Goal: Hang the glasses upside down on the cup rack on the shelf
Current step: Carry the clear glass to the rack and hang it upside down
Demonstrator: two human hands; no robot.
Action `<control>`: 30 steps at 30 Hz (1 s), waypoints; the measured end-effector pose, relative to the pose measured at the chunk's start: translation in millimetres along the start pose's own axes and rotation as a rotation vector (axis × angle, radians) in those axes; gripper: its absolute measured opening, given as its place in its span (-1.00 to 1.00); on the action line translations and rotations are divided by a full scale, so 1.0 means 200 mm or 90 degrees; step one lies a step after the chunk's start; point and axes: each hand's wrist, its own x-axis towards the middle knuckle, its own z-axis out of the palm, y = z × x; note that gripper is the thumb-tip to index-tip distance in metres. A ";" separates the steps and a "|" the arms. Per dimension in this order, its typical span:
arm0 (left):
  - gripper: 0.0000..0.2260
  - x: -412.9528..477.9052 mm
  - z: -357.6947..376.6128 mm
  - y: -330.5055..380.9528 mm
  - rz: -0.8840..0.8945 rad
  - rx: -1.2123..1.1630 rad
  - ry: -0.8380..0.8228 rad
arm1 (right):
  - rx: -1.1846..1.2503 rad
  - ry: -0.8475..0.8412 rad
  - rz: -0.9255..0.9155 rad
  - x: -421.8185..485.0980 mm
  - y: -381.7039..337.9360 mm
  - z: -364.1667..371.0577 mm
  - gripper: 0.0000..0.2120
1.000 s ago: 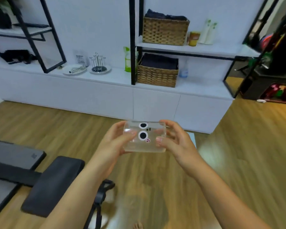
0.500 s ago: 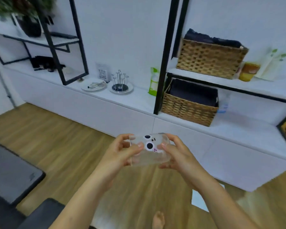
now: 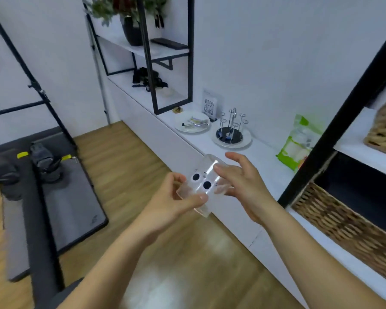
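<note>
A clear glass (image 3: 201,182) with two black dots printed on it lies on its side in mid-air, held between both hands. My left hand (image 3: 173,202) pinches its near end with thumb and fingers. My right hand (image 3: 241,186) touches its far side with spread fingers. The metal cup rack (image 3: 231,127), thin wire posts on a dark round base in a white dish, stands bare on the white shelf (image 3: 261,156) just beyond the glass.
A white plate (image 3: 192,125) with small utensils and a QR-code sign (image 3: 209,106) stand left of the rack. A green packet (image 3: 298,144) leans to its right beside a black frame post (image 3: 334,121). Wicker baskets (image 3: 343,226) fill the right shelves. Grey mats cover the floor at left.
I have come closer to the shelf and the view has swung left. The rack now lies just beyond the glass. The glass has tilted and my right fingers have spread.
</note>
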 end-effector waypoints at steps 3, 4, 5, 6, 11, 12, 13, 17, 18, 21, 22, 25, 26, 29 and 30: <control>-0.41 0.30 0.04 0.00 -0.016 0.008 -0.039 | -0.051 0.011 -0.001 0.27 -0.01 -0.07 -0.14; -0.41 0.40 0.05 0.00 -0.018 0.008 -0.062 | -0.072 0.014 -0.003 0.36 -0.01 -0.09 -0.09; -0.40 0.52 0.07 -0.01 -0.017 0.012 -0.083 | -0.093 0.018 -0.006 0.45 -0.02 -0.12 -0.06; -0.39 0.63 0.09 -0.02 -0.016 0.018 -0.100 | -0.112 0.021 -0.010 0.54 -0.02 -0.15 -0.04; -0.35 1.21 0.07 -0.07 -0.018 0.062 -0.158 | -0.214 0.043 -0.019 1.01 -0.02 -0.23 -0.02; -0.36 1.31 0.05 -0.07 -0.023 0.073 -0.169 | -0.242 0.039 -0.012 1.10 -0.03 -0.23 -0.01; -0.38 1.41 0.03 -0.06 -0.026 0.074 -0.177 | -0.268 0.034 -0.007 1.19 -0.04 -0.23 0.00; -0.37 1.83 -0.03 -0.01 0.008 0.077 -0.181 | -0.336 0.042 -0.028 1.53 -0.05 -0.25 -0.01; -0.35 1.92 -0.04 0.01 0.017 0.087 -0.184 | -0.343 0.050 -0.034 1.59 -0.04 -0.25 -0.03; -0.35 2.12 -0.03 0.02 0.035 0.097 -0.189 | -0.347 0.053 -0.045 1.78 -0.03 -0.28 -0.02; -0.35 2.19 -0.03 0.03 0.039 0.099 -0.189 | -0.339 0.052 -0.046 1.84 -0.03 -0.30 -0.02; -0.30 2.39 -0.03 0.02 0.037 0.107 -0.169 | -0.314 0.038 -0.045 2.06 -0.01 -0.34 -0.02; -0.27 2.46 -0.03 0.01 0.033 0.108 -0.158 | -0.312 0.028 -0.049 2.14 -0.01 -0.35 -0.03; -0.24 2.66 -0.04 -0.02 0.022 0.135 -0.121 | -0.315 -0.014 -0.069 2.38 0.03 -0.38 -0.07; -0.25 2.72 -0.04 -0.02 0.016 0.142 -0.110 | -0.319 -0.024 -0.070 2.45 0.04 -0.40 -0.06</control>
